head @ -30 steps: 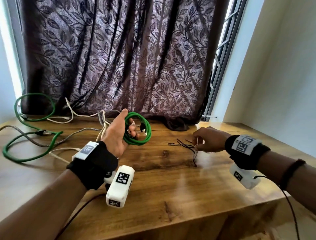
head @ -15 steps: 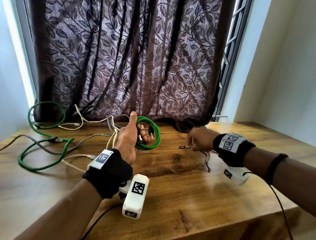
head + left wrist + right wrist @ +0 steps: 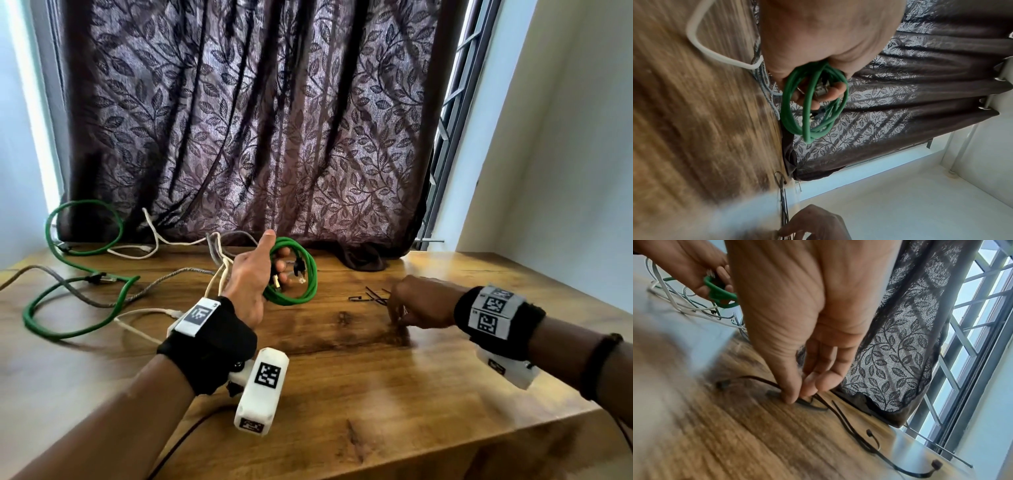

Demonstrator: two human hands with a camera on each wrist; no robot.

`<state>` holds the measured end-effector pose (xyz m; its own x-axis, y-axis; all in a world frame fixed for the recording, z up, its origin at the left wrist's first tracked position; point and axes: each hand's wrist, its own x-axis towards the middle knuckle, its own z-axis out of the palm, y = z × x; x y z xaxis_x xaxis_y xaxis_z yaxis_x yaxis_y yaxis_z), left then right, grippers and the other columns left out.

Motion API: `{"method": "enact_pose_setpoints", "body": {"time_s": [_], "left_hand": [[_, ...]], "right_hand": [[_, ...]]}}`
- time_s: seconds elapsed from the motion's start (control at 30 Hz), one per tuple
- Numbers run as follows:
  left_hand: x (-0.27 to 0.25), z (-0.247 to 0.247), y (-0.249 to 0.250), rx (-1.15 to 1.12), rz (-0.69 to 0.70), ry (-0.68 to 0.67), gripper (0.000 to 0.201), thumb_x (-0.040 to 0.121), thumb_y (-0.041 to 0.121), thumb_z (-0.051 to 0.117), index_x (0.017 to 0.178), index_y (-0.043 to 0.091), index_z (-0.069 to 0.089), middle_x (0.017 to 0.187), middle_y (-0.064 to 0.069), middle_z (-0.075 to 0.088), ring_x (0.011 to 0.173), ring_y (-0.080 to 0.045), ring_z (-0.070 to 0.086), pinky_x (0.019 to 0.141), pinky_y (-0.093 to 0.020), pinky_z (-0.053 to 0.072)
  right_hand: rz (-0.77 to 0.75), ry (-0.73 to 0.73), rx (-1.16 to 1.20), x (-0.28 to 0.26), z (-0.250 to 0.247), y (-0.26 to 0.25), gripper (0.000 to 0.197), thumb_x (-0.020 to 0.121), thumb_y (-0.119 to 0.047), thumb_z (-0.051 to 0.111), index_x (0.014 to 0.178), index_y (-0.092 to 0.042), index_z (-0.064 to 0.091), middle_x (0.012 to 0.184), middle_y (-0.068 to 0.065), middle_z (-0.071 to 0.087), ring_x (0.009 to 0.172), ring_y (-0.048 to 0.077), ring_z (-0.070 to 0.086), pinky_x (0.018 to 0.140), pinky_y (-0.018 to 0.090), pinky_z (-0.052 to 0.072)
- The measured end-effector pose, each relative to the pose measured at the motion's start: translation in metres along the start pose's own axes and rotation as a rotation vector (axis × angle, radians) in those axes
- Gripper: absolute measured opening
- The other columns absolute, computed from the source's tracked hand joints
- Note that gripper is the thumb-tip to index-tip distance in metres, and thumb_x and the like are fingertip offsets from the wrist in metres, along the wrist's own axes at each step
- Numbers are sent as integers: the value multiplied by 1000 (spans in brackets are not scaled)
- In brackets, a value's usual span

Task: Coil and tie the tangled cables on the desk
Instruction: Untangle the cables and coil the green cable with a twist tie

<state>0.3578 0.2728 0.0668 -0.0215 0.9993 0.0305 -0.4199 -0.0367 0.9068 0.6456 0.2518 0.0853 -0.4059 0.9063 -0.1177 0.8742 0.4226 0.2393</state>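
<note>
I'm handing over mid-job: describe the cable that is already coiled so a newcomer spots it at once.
Start at the dark leaf-patterned curtain behind the wooden desk; just in front of its hem, the left hand is raised above the desk. In its grip is the coiled green cable, several tight loops with its plugs inside the ring. The other green cable sprawls loose on the desk's left.

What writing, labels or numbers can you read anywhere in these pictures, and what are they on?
No readable words or numbers.
Left wrist band: a black-and-white square code marker, no letters.
White camera unit under the left wrist: two code markers, no text.
Right wrist band: code markers only.
Green cable coil plugs: too small to read any print.
</note>
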Motion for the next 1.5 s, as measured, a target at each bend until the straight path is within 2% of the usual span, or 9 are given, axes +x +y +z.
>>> {"method": "enact_pose_setpoints", "body": {"time_s": [0.17,0.3,0.4,0.53,0.73,1.0,1.23,1.37,1.5], "left_hand": [[3,-4,-1,5,-2,19,43,102,47,59,77,12,68,52,3,42,44,-13,38,58,-33,43],[2,-9,1,54,22,47,50,87,64,72,77,16,60,49,6,40,44,-12,32,55,-30,41],[1,-7,2,74,28,38,51,82,65,76,76,18,58,47,7,43,43,-11,32,54,-29,39],[1,-7,5,84,44,95,45,89,55,75,73,17,56,43,8,43,38,-10,32,51,-29,36],[21,-3,15,-34,-7,164,43,89,51,76,75,18,55,54,3,39,33,-10,31,38,-20,32],[31,-15,14,0,-27,184,42,91,51,74,91,15,54,49,6,35,36,-10,31,46,-26,35],[35,-27,10,-24,-38,236,44,90,53,75,87,13,58,48,6,39,35,-10,33,42,-23,37],[35,-29,8,-76,-91,197,42,90,53,74,82,16,56,52,6,39,37,-9,31,48,-27,34],[33,-22,9,-94,-158,132,53,98,65,54,71,19,53,49,6,36,35,-10,27,45,-23,31]], "right_hand": [[-42,74,116,5,4,9,8,88,-18,74,92,-18,81,92,-3,78,82,12,68,76,34,55],[-76,218,379,12,-15,21,2,89,-14,81,91,-14,81,82,-10,76,69,-6,64,68,13,48],[-23,261,718,10,-31,33,6,89,-7,81,86,-11,77,69,-5,74,61,2,65,58,18,52],[111,302,1044,2,-46,42,16,85,-9,82,99,-2,78,82,13,75,70,17,67,59,24,55],[229,379,1454,3,-60,41,29,84,-8,78,111,3,74,94,12,73,65,11,61,56,19,54],[-165,445,2079,47,-67,-16,12,89,-10,65,100,-10,70,85,2,68,64,8,53,54,18,50],[-314,491,1982,97,-63,-59,12,88,-8,69,100,-6,70,85,2,68,69,14,50,56,23,49],[-293,594,1815,104,-53,-74,28,72,-14,84,95,-2,74,82,9,70,67,16,58,56,22,52],[-305,707,1574,105,-47,-83,16,76,-2,84,89,-5,75,95,10,80,85,15,74,72,22,58]]}}
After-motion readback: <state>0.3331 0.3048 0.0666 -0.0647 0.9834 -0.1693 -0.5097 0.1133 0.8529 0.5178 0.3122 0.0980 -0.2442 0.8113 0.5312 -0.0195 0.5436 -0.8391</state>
